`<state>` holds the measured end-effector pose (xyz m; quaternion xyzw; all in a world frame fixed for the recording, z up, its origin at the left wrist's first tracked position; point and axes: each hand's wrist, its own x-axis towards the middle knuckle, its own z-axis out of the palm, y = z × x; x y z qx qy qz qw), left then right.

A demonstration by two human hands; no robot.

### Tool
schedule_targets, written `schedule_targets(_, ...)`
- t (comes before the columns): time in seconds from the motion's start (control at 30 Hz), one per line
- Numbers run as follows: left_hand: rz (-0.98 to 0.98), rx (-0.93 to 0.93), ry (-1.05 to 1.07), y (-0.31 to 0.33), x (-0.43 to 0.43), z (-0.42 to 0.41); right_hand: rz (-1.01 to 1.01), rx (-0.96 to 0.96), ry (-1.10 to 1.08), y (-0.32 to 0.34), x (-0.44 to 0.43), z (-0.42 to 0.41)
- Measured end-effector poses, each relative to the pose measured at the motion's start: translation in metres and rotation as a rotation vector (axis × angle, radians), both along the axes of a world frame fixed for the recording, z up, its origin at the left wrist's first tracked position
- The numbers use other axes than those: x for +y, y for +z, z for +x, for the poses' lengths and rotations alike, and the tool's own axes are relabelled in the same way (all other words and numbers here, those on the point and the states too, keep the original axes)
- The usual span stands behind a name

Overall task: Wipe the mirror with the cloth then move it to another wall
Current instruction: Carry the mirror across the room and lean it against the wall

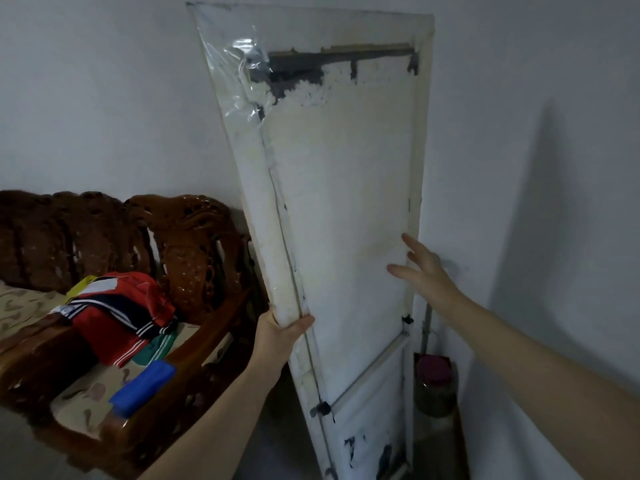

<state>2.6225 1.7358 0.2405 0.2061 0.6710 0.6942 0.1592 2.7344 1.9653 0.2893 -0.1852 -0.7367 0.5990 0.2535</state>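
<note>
The mirror [339,202] stood centre frame, back outward. The left hand [280,336] gripped its left edge. The right hand [424,271], fingers spread wide, held nothing.

Folded clothes [117,327] lie on a carved wooden bench [194,251].

The back of the mirror [339,188] was matt white board, scuffed, and rough where its facing had torn away near the top. Crinkled, glossy clear plastic film [239,74] clung to one upper corner. The carved bench [194,244] was dark, shiny varnished wood. The clothes [117,317] on it were soft fabric, and the blue cloth [145,386] looked matt. The wall [519,98] was smooth and matt.
</note>
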Motion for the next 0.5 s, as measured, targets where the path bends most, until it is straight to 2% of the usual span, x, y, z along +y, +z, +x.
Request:
schedule_targets(0.17, 0.02, -0.039, -0.122, -0.003, -0.002, 0.006, 0.042, 0.049, -0.045, 0.017, -0.048, 0.033)
schedule_targets(0.33, 0.05, -0.035, -0.129, 0.0, 0.0, 0.024, 0.109, 0.044, -0.07, 0.035, -0.101, 0.04)
schedule_targets(0.5, -0.004, 0.021, -0.153, -0.002, 0.001, 0.034, 0.146, 0.041, -0.105, 0.056, -0.142, 0.029)
